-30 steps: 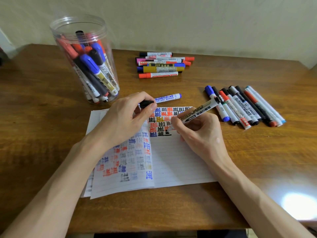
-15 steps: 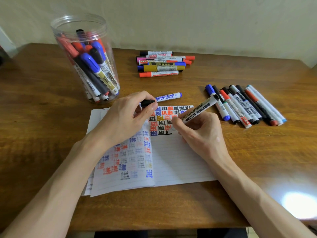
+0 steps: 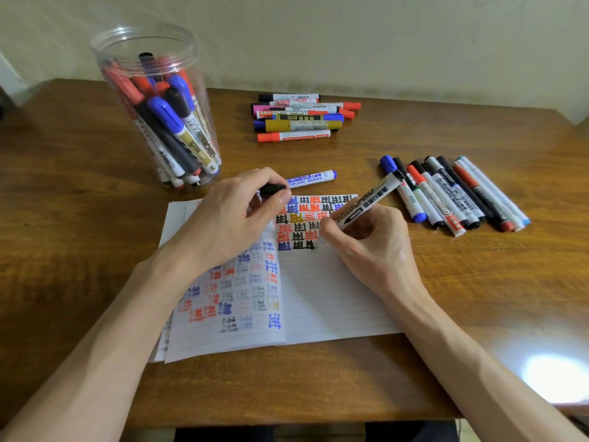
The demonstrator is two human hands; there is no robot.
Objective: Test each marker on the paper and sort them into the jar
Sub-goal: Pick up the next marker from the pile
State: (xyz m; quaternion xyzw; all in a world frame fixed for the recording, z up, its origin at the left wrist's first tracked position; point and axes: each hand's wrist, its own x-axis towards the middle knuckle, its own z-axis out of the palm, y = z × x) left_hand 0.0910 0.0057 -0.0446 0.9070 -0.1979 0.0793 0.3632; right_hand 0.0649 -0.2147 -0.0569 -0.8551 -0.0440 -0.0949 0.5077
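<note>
On the table's (image 3: 79, 250) paper (image 3: 334, 298), right hand (image 3: 373, 247) grips marker (image 3: 369, 204), left hand (image 3: 229, 218) cap (image 3: 271, 189).

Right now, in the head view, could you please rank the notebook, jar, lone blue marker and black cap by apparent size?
1. notebook
2. jar
3. blue marker
4. black cap, partly inside left hand
The notebook is nearer, so its lead over the jar is unsure.

Brown wooden table (image 3: 95, 218): glossy varnish, glare at 4 o'clock
Clear round plastic jar (image 3: 127, 36): smooth, shiny, at 11 o'clock
White lined paper notebook (image 3: 334, 298): matt
</note>
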